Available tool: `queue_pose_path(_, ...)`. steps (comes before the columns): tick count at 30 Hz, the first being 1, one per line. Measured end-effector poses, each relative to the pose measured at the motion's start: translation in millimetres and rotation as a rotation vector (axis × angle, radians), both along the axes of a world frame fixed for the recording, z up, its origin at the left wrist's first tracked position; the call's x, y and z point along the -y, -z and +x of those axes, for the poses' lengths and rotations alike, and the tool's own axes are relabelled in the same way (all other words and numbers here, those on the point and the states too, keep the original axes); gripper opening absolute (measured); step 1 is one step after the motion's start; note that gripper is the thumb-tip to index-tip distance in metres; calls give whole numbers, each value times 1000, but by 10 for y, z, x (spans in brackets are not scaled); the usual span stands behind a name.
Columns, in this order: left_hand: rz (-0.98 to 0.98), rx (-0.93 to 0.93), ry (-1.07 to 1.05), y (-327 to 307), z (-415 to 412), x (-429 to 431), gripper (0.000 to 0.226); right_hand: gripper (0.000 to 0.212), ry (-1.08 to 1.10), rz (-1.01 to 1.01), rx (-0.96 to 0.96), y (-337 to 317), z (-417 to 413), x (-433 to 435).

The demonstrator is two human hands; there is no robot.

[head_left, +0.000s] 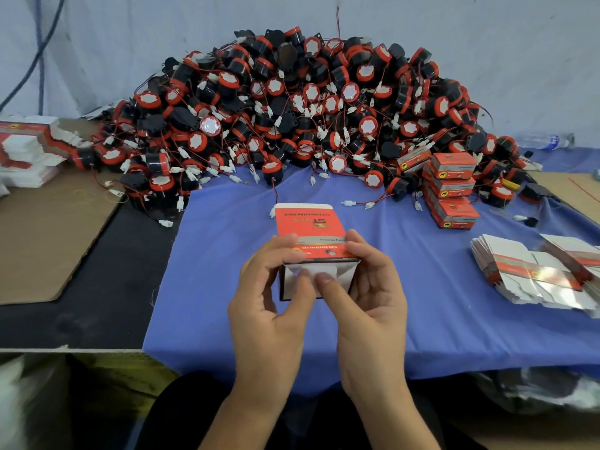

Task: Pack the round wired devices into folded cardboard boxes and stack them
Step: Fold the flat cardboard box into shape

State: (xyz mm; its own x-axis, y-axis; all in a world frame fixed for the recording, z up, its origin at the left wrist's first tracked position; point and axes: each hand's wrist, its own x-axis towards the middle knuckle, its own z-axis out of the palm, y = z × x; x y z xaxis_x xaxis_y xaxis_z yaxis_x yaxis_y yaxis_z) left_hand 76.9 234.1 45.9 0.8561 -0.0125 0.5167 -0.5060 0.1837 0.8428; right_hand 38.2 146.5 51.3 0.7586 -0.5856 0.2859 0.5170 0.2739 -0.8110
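At the centre of the frame I hold the red cardboard box (313, 251) with both hands: left hand (269, 306) and right hand (370, 297) grip its sides, thumbs pressing its white flaps. Behind, the pile of round wired devices (292, 108) fills the upper middle; packed boxes (451, 190) stack at right.

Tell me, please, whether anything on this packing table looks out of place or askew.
A plastic water bottle lies on its side at the far right end of the heap of devices; the stack of packed boxes nearby is staggered, not squared.
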Motion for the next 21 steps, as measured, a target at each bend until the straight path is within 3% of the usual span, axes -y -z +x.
queue_pose_path(5, -55, -8, -64, 12, -57, 78, 23, 57, 126, -20, -21, -10, 18, -66)
queue_pose_path(16, 72, 64, -196, 6, -109, 83, 32, 50, 187, 102, -101, -23, 46, -147)
queue_pose_path(21, -34, -115, -102, -2, -51, 23, 33, 61, 220, 90, -204, -87, 0, -110)
